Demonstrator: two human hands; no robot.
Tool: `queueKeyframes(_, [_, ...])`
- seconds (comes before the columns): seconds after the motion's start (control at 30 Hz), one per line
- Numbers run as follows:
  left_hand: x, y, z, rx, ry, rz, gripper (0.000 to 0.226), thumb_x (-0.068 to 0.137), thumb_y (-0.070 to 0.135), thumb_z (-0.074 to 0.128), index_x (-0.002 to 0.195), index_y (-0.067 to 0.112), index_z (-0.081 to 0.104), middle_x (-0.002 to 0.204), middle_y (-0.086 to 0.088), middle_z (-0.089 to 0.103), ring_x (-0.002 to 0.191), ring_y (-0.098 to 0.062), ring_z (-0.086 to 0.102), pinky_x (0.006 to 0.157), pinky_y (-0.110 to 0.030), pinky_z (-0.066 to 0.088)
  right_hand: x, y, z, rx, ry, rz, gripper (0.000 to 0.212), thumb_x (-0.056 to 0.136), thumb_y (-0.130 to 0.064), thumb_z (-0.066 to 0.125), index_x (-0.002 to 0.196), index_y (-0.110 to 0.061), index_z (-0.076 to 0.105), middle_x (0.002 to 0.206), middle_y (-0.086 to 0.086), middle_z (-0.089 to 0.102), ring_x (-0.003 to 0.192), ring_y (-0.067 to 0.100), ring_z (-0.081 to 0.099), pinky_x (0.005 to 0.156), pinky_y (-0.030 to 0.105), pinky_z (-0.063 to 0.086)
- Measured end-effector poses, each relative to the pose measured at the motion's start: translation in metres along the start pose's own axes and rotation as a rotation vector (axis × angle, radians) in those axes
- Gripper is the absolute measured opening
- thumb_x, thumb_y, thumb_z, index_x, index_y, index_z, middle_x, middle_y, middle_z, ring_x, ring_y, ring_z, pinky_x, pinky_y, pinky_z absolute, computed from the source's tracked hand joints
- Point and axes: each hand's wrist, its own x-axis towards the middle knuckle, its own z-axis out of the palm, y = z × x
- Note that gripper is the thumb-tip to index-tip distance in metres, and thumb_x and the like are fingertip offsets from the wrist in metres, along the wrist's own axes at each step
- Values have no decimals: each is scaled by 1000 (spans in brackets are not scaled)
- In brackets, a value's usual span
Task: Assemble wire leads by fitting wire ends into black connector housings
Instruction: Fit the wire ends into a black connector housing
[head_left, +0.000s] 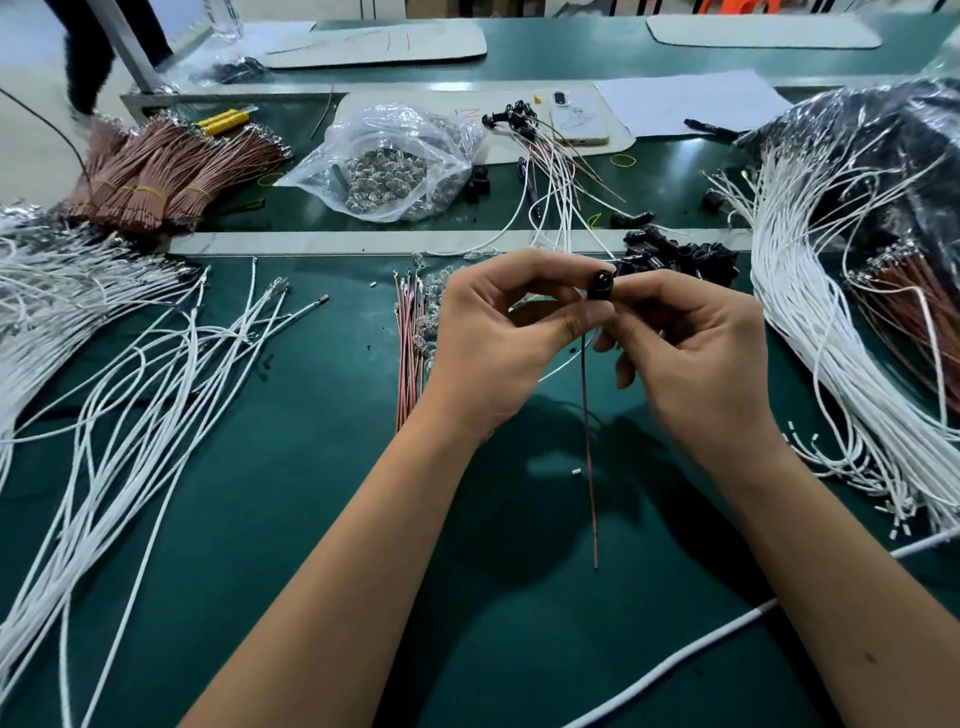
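From the head view I see my left hand and right hand raised together over the green counter. Both grips are curled closed, pinching one black connector housing between the fingertips. A red wire hangs down from it. More housings lie heaped just behind; white wires sprawl left.

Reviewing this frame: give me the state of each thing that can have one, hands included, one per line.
Left hand: pinches the black connector housing.
Right hand: fingers curled at the housing, grip partly blurred.
Black connector housing: held up between both hands.
Red wire: hanging down from the hands.
Clear plastic bag: lying open-mouthed, filled with small metal parts.
Brown wire bundles: tied with yellow bands.
Loose housings pile: heaped on the table.
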Motion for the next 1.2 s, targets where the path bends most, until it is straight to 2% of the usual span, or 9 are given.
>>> queueKeyframes(0.1, [1,0,-1,30,23,-14,29,76,-9,81,98,8,74,89,-8,73,81,-17,66,84,-34,58,1,-2,0,24,28,6,15,93,-5,75,95,-21,75,71,10,70,54,17,61,47,25,49])
queueKeyframes(0.2, [0,-2,-3,7,48,-102,25,77,-9,81,92,10,74,84,-5,75,78,-13,70,75,-26,58,2,-2,0,39,19,29,6,95,-6,74,95,-12,75,66,6,68,49,18,56,45,25,47])
queueKeyframes(0.3, [-1,-5,-2,37,43,-182,17,79,-4,82,92,5,75,82,-14,76,73,-14,69,68,-25,56,2,-2,0,91,45,54,6,94,-3,74,96,-9,73,67,6,70,49,21,56,44,26,48])
queueKeyframes(0.4, [-1,-5,-2,55,54,-230,16,80,0,83,94,0,75,83,-21,75,72,-16,69,68,-26,57,3,0,-2,106,45,78,4,94,-5,75,97,-6,73,69,9,71,50,24,58,45,27,49])
queueKeyframes(0.47, [-1,-5,-3,58,66,-242,15,80,-1,83,91,3,75,80,-16,76,71,-15,69,68,-26,57,3,1,-2,107,32,98,2,94,-5,75,94,-7,74,69,14,70,51,28,58,45,28,49])
queueKeyframes(0.53, [-1,-5,-4,50,85,-244,14,80,-1,82,88,9,75,76,-8,75,71,-14,69,69,-26,56,2,2,0,98,17,111,3,93,-4,75,92,-7,75,69,13,71,51,24,59,45,26,48])
queueKeyframes(0.67, [-1,-3,-1,-27,112,-265,11,77,14,81,85,18,74,77,-6,75,72,-15,69,71,-27,57,1,3,1,48,6,136,5,92,-8,77,89,-11,76,64,-2,68,49,13,54,42,23,42])
queueKeyframes(0.87, [1,-1,-3,-82,140,-232,11,84,0,78,86,9,72,72,-5,74,65,-14,67,67,-25,56,0,4,1,-44,-45,158,5,94,-16,76,90,-16,78,64,-8,68,50,8,56,43,24,44])
queueKeyframes(1.2, [0,-1,-1,-49,94,-220,16,86,-2,76,88,12,70,76,-12,70,67,-17,64,72,-28,56,1,3,2,-32,-27,121,9,94,-15,75,87,-19,79,59,-17,63,50,0,51,52,12,40])
